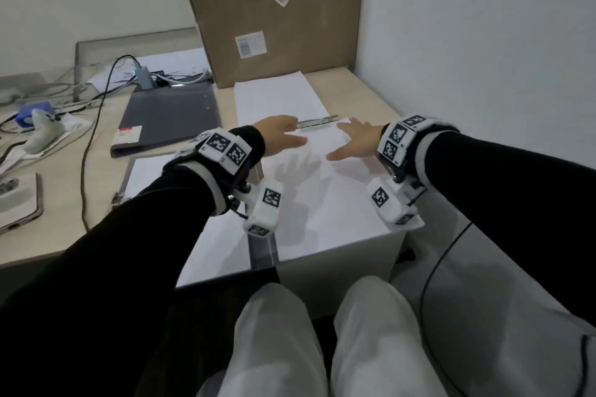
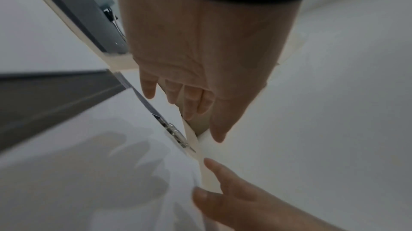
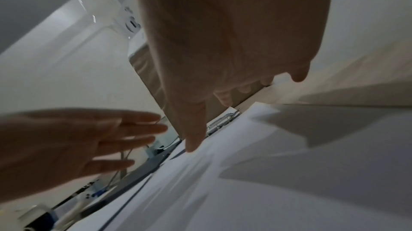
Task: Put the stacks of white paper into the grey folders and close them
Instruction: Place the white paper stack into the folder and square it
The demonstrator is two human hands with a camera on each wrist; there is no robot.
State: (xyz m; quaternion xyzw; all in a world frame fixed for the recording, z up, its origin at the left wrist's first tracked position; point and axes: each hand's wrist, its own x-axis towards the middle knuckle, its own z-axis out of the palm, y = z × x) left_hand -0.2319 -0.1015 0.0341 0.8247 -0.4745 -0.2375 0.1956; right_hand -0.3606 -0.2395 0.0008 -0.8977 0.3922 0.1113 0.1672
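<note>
Left hand: we see the left hand (image 1: 280, 135) held over the far edge of the near paper, fingers straight and spread, holding nothing; whether it touches the sheet we cannot tell.
Right hand: the right hand (image 1: 356, 140) is likewise flat, fingers extended toward 10 o'clock, empty, above the same sheet; shadows of both hands fall on the paper below them.
Near paper: a flat stack of white paper (image 1: 332, 200) lies on the right half of an open grey ring-binder folder (image 1: 263, 250), whose spine shows as a dark strip at 6 o'clock from the left hand.
Clip: a shiny metal binder mechanism (image 1: 317, 122) sits at the stack's far edge, between the two hands; we also see it in the left wrist view (image 2: 176, 135).
Far paper: a second loose stack of white sheets (image 1: 277, 100) lies at 12 o'clock, its far end against a tall brown cardboard box (image 1: 274, 10).
Closed folder: a dark grey closed folder (image 1: 171, 116) lies at 10 o'clock on the pale wooden worktop (image 1: 58, 235).
Clutter: tangled black and white cables (image 1: 96, 97) run at 9 to 10 o'clock, beyond the closed folder.
</note>
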